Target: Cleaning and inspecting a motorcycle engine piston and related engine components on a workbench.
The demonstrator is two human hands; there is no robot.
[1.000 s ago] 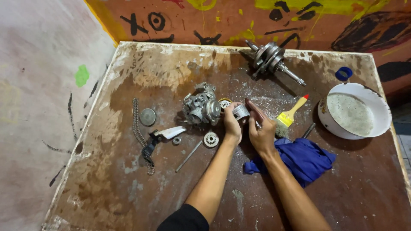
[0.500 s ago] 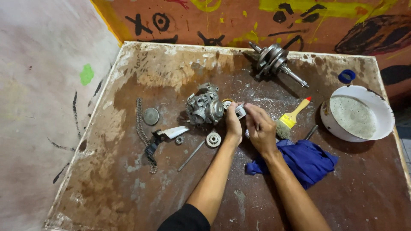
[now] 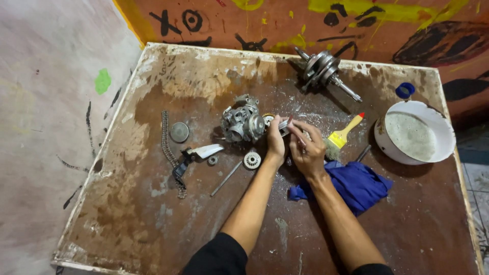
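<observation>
Tabletop (image 3: pixel 153 224) of worn brown board, stained and dusted white, carries every part in reach of the seated person. White enamel basin (image 3: pixel 415 133) with cloudy liquid stands at the right edge, well apart from the hands, probably to keep it clear of the work. Grey steel crankshaft (image 3: pixel 323 69) lies at the far edge. Crumpled blue cloth (image 3: pixel 351 184) lies just beside the right forearm. Grey cast-metal carburettor body (image 3: pixel 243 124) sits just left of the hands. Yellow-handled paintbrush (image 3: pixel 342 136) lies just right of them. Roller chain (image 3: pixel 167 145), round grey cap (image 3: pixel 179 132) and small toothed gear (image 3: pixel 251 160) lie to the left.

Left hand (image 3: pixel 276 140) and right hand (image 3: pixel 307 150) meet over a small silver metal part (image 3: pixel 284 127). Both are closed on it, left fingers gripping its near end, right fingers pinching alongside. The part sits between the fingertips, just off the tabletop, touching both hands.
</observation>
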